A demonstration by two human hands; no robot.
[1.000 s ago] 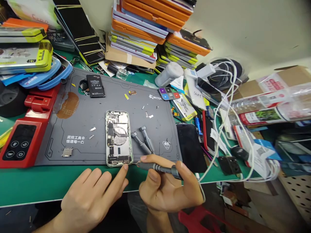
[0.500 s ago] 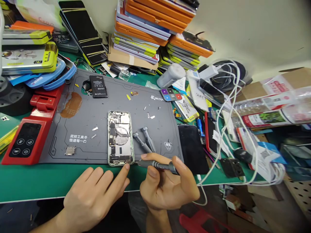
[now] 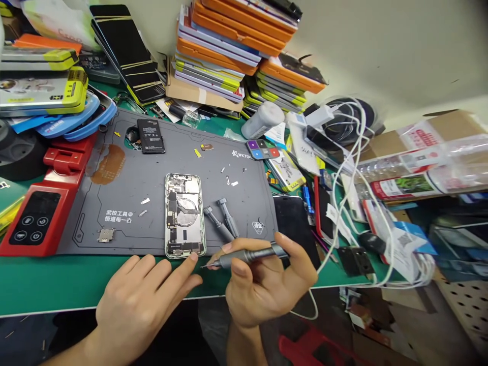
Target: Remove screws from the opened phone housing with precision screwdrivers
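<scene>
An opened phone housing (image 3: 185, 216) with its inner boards and round coil exposed lies at the front edge of the grey mat. My left hand (image 3: 143, 292) is open over the green table, its index fingertip at the phone's bottom edge and the thumb stretched out. A grey screwdriver (image 3: 244, 256) is gripped in my right hand (image 3: 269, 287). Its tip points left, just below and right of the phone, apart from it. Two more grey screwdrivers (image 3: 219, 222) (image 3: 229, 216) lie on the mat right of the phone.
Small metal parts lie on the grey mat (image 3: 145, 173), with a black battery (image 3: 151, 136) towards the back. A red device (image 3: 32, 223) with touch buttons stands left. Stacked orange boxes (image 3: 224, 48) rise behind. A dark phone (image 3: 295, 223) and tangled white cables (image 3: 358, 168) are right.
The screwdriver tip has drawn back from the phone's lower right corner, now pointing below it. My left index finger stays at the phone's bottom edge. The whole view has shifted slightly.
</scene>
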